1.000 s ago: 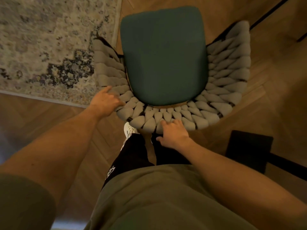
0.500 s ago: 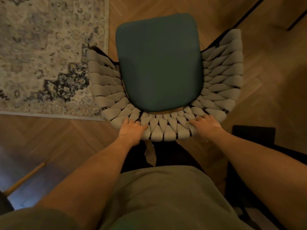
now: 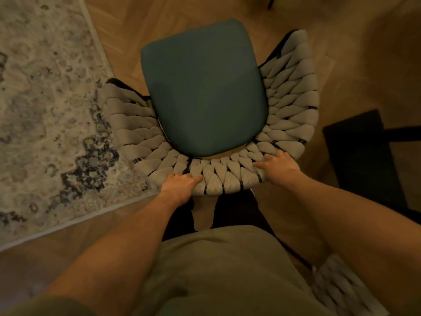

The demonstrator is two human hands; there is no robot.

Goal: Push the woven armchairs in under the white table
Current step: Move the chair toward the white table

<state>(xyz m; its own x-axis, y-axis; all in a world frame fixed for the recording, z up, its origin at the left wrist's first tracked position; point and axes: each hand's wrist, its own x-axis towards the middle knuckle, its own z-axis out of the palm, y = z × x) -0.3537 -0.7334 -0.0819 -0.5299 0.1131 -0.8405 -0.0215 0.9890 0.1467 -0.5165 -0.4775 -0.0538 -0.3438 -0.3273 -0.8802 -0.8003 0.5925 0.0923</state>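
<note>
Armchair (image 3: 230,179): swung clockwise since earlier, left side now over the rug (image 3: 45,110).
Left hand (image 3: 180,185): fingers curl over the woven backrest rim.
Right hand (image 3: 279,166): grips the rim, as before.

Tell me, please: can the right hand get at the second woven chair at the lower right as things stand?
Probably yes: the right hand grips the woven armchair, and the second woven chair lies beside that forearm with nothing visible between them.

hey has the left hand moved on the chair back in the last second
Yes. The left hand slid from the left curve of the woven chair back toward its middle, away from the rug, and now grips the rim.
</note>
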